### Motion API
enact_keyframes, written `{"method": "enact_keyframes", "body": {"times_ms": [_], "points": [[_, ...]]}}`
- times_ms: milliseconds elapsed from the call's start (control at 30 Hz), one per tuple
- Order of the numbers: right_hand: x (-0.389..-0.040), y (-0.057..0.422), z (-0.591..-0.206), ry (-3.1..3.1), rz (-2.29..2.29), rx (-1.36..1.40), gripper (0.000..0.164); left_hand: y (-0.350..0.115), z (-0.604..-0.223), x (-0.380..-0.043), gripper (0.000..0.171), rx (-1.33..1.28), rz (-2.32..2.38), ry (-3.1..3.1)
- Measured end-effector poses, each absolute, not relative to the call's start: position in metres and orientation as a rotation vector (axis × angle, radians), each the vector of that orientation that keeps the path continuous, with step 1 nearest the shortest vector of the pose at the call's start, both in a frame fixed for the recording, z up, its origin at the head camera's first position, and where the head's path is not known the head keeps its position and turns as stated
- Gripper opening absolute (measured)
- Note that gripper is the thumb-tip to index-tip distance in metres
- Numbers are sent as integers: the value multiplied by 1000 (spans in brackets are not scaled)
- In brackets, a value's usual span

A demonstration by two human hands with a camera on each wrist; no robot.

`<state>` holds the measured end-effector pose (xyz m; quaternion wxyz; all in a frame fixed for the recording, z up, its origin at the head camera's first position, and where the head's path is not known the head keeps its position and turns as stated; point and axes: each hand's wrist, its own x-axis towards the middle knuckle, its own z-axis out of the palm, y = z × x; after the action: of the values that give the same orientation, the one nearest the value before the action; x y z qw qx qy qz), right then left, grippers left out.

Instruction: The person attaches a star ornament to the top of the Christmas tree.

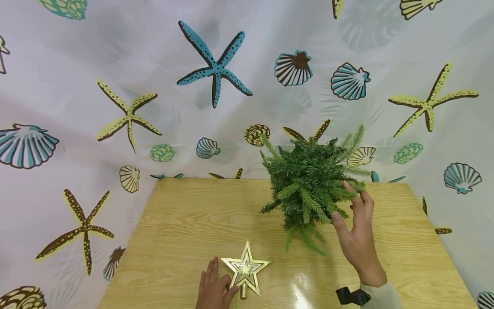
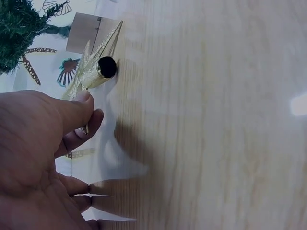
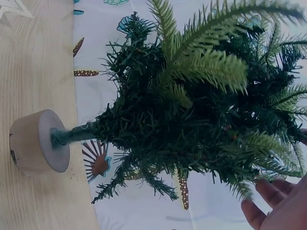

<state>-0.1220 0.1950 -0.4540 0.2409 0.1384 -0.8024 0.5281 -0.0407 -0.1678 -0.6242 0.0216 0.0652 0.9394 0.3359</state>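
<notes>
A small artificial Christmas tree (image 1: pixel 308 180) with dark and light green branches stands upright right of centre. The right wrist view shows the tree's round wooden base (image 3: pixel 36 143) on the table. My right hand (image 1: pixel 358 236) is at the tree's right side, thumb and fingers spread apart, fingertips right at the outer branches. At the front of the table is a gold star tree topper (image 1: pixel 247 267) with a short hollow stem (image 2: pixel 106 67). My left hand (image 1: pixel 214 286) pinches the star's lower left part between thumb and forefinger. Its other fingers (image 2: pixel 76 184) extend beside the star.
The light wooden table (image 1: pixel 185 214) reaches back to a white curtain (image 1: pixel 239 128) printed with starfish and shells. More of this curtain hangs along the left and right sides. A black strap (image 1: pixel 352 296) is around the right wrist.
</notes>
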Motion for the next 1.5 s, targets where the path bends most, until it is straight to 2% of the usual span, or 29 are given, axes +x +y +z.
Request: {"method": "enact_keyframes", "body": {"times_ms": [200,500,767,933,1033,1133,1300,1500], "points": [[-125,198,-452,-2140,1354,395,50,-170,-618,-43,40,204,1054,2894],[-132,201,-440,-2095,1397,420,54,-177,-623,-47,35,244,1071,2881],[-144,203,-431,-2063,1312,452,53,-178,-622,-50,24,271,1151,2876],[-140,193,-408,-2068,1329,434,52,-178,-620,-51,21,307,1162,2903],[-136,184,-395,-2059,1315,429,52,-179,-617,-53,13,324,1153,2907],[-145,186,-398,-2027,1245,444,47,-179,-613,-53,7,313,1164,2864],[-162,194,-411,-1981,1124,468,49,-176,-610,-49,15,239,1317,2650],[-171,197,-410,-1966,1086,522,45,-176,-608,-49,14,172,1367,2463]]}}
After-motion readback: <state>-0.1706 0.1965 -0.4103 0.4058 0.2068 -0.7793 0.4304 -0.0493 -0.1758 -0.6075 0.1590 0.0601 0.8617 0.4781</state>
